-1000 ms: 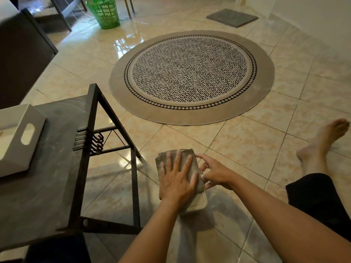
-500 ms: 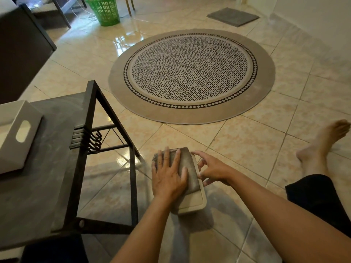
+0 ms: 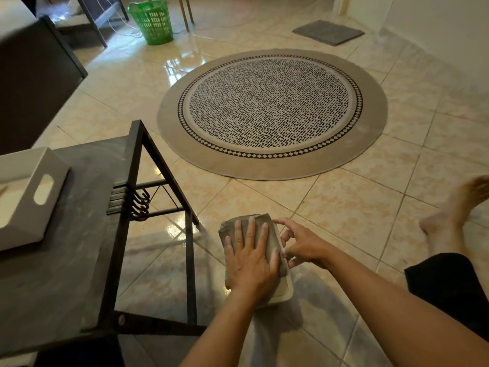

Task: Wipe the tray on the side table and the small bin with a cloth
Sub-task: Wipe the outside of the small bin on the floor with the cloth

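A small cream bin [image 3: 285, 288] stands on the tiled floor at lower centre, seen from above. A folded grey cloth [image 3: 260, 221] covers most of its lid. My left hand [image 3: 251, 256] lies flat on the cloth with fingers spread, pressing it onto the lid. My right hand [image 3: 301, 243] holds the bin's right edge with bent fingers. The white tray [image 3: 31, 205] with a slot handle rests on the dark side table [image 3: 79, 260] at the left.
The side table's black frame and hooks [image 3: 137, 205] stand just left of the bin. A round patterned rug [image 3: 272, 112] lies ahead, a green basket [image 3: 153, 21] and a grey mat [image 3: 328, 31] further back. My bare foot [image 3: 449, 215] and leg stretch along the right.
My left hand has slid the cloth slightly along the bin's lid. My right hand stays on the bin's right edge. The view shifted a little.
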Tool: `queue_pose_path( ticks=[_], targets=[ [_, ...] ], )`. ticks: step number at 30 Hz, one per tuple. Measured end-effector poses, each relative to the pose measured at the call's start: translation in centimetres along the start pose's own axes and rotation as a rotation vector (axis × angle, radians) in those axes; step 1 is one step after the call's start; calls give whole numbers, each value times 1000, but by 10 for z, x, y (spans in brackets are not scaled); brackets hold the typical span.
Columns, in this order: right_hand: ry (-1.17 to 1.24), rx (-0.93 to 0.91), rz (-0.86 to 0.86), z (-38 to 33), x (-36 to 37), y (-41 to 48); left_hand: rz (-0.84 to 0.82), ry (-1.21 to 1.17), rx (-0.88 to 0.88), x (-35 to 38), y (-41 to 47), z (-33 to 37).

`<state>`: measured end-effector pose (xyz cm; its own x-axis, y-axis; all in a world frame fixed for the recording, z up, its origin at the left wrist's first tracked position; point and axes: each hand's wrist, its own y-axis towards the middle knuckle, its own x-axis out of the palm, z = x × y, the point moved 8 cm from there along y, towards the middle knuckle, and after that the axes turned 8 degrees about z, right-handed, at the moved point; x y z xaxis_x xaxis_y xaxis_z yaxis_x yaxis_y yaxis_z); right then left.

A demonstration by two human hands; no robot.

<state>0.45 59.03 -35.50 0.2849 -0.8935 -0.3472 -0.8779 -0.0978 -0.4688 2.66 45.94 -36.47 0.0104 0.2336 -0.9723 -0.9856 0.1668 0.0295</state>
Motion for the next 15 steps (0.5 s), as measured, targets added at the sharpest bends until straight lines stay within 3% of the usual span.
queue_pose_path(
  ticks=[6,15],
  targets=[
    [-6,-9,-1,2,2,1,27,-93,-44,-7,8,-32],
    [1,-17,-11,1,3,2,28,-12,24,-3,16,-26]
  ],
)
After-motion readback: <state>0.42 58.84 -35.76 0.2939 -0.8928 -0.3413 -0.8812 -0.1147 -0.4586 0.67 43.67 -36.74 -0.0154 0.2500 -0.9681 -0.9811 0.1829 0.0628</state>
